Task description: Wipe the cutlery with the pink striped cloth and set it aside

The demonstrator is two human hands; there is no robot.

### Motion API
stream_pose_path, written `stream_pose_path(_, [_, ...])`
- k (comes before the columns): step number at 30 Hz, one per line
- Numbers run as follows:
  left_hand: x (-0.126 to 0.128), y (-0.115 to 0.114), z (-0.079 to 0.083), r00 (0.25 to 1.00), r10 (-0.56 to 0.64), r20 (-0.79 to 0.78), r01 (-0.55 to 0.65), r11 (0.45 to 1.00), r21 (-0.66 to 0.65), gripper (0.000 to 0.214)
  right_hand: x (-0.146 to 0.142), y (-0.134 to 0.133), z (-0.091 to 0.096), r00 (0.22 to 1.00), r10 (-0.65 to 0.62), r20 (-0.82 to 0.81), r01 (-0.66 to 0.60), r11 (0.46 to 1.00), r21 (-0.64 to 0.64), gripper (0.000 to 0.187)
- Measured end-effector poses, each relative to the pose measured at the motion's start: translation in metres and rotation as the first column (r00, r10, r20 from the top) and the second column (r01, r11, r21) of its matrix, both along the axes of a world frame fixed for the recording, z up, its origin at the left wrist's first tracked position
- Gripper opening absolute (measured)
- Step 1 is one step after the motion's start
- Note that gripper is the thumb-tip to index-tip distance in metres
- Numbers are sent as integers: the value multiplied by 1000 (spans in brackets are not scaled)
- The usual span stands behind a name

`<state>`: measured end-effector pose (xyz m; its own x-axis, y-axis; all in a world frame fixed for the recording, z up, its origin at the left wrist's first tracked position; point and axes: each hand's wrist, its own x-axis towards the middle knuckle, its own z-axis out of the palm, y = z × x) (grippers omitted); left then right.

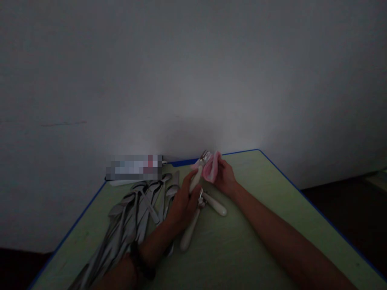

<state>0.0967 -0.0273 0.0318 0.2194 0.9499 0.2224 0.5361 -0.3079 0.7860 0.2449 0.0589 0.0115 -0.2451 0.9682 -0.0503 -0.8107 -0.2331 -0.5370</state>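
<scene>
My left hand [185,201] is closed around the pale handle of a fork [196,178], whose metal tines point up and away from me. Beside the tines, my right hand [225,177] grips a folded pink cloth [211,167]. Cloth shows on both sides of the fork's head; whether it presses on the metal I cannot tell. Below the hands, two pale-handled utensils lie on the table: one handle [215,204] slants to the right, the other handle [190,233] runs toward me. Their metal ends meet near my left hand and are partly hidden.
A heap of metal spoons and other cutlery [133,213] spreads over the left of the green table [256,249], partly under my left forearm. A blurred-out box-like item [133,167] stands at the back left. Behind the blue-edged table rises a grey wall [193,80].
</scene>
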Motion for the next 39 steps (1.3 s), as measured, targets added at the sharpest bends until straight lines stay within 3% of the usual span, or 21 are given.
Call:
stream_pose_path(3, [0, 1, -1, 995, -57, -82, 54, 998, -35, 50, -2, 0, 2, 1000, 5, 14, -5, 1000, 0, 21])
stream_pose_path(8, [-1, 5, -4, 975, -57, -215, 64, 998, 27, 53, 0, -2, 3, 999, 21, -38, -20, 1000, 5, 32])
stream_pose_path(12, [-1, 5, -8, 972, -75, -221, 85, 996, 38, 55, -1, -6, 5, 1000, 18, -25, -17, 999, 34, 27])
stream_pose_path(17, [0, 5, -10, 971, -68, -230, 82, 995, 53, 56, -5, -5, 6, 1000, -15, -19, 14, 999, -35, 15])
stream_pose_path(23, [-1, 5, -9, 961, -100, -256, 112, 993, 33, 57, -6, -2, -5, 998, -40, 54, 40, 999, -10, 8])
stream_pose_path(31, [0, 5, -13, 963, -58, -265, 74, 996, 50, 55, -7, -2, -11, 986, -35, 162, 24, 997, 68, 23])
stream_pose_path(39, [0, 3, -9, 959, -68, -273, 80, 996, 30, 54, -7, -3, -11, 982, -21, 189, 8, 998, 66, 24])
